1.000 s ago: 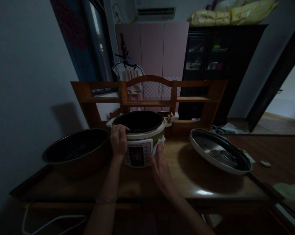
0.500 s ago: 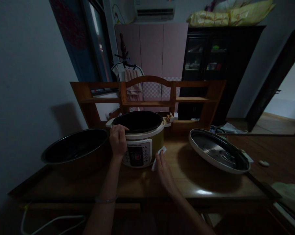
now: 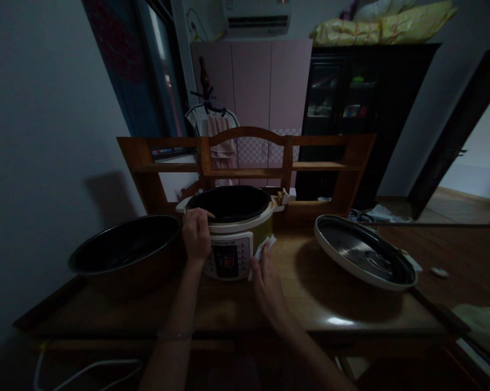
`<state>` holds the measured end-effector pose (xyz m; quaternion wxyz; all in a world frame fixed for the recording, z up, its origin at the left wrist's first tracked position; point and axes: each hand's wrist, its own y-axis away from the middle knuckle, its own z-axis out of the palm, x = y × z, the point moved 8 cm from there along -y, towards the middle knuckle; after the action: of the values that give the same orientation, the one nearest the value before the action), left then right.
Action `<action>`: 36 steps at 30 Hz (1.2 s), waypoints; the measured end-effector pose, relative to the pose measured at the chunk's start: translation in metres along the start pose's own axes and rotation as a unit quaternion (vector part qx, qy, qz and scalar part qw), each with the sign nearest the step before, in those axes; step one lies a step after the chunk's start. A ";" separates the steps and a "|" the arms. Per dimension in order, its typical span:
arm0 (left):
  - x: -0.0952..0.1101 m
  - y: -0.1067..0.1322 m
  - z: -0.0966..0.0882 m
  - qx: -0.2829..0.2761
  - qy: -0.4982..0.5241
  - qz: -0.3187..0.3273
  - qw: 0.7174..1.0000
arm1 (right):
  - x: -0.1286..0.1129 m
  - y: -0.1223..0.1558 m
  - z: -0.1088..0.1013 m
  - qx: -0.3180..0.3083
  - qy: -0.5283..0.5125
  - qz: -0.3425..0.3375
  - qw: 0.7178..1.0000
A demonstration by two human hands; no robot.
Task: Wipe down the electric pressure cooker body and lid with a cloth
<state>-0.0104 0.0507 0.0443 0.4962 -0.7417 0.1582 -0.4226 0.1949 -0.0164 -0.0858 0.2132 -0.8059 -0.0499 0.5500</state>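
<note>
An open electric pressure cooker (image 3: 232, 231) with a white control panel stands at the middle of a wooden desk (image 3: 310, 293). My left hand (image 3: 196, 236) grips its rim on the left side, fingers curled over the edge. My right hand (image 3: 267, 282) holds a white cloth (image 3: 263, 250) and presses it against the cooker's lower right side, beside the panel.
A dark inner pot (image 3: 126, 250) sits tilted at the left of the desk. The cooker's lid (image 3: 362, 252) lies upside down at the right. A wooden shelf rack (image 3: 248, 163) rises behind the cooker. A white cable (image 3: 82, 372) hangs below the desk's front left.
My right hand with the cloth slid down the cooker's right side to the desk, then came back up against it. The left hand stayed on the rim.
</note>
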 end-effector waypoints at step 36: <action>0.000 0.000 0.000 -0.001 0.012 0.002 1.000 | -0.022 -0.007 -0.011 0.007 0.093 -0.127 0.988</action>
<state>-0.0108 0.0507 0.0443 0.4941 -0.7369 0.1663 -0.4303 0.1971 -0.0206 -0.0603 0.2909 -0.8391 -0.1277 0.4416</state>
